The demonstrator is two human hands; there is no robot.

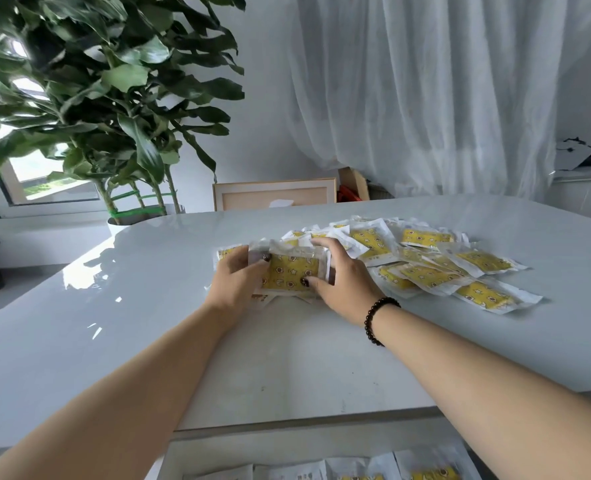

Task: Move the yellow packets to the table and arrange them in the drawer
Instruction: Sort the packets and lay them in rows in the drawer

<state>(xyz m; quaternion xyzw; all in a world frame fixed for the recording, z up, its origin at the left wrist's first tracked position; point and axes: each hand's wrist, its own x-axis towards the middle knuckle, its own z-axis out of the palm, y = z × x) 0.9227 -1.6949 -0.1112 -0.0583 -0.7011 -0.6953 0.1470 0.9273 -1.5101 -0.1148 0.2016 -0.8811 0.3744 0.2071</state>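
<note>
Several yellow packets in clear wrappers lie spread over the white table [114, 341], most of them in a loose pile [436, 268] at the right. A small stack of packets [292, 271] stands between my hands. My left hand [238, 275] grips the stack's left side. My right hand [339, 271], with a dark bead bracelet on the wrist, grips its right side, fingers over the top. Below the table's front edge the open drawer [217, 455] shows several packets [432, 474] lined up inside.
A large potted plant [114, 98] stands behind the table's far left corner. A framed board [273, 195] leans at the far edge, with white curtains [425, 98] behind it. A counter [585, 174] with dark items is at the far right.
</note>
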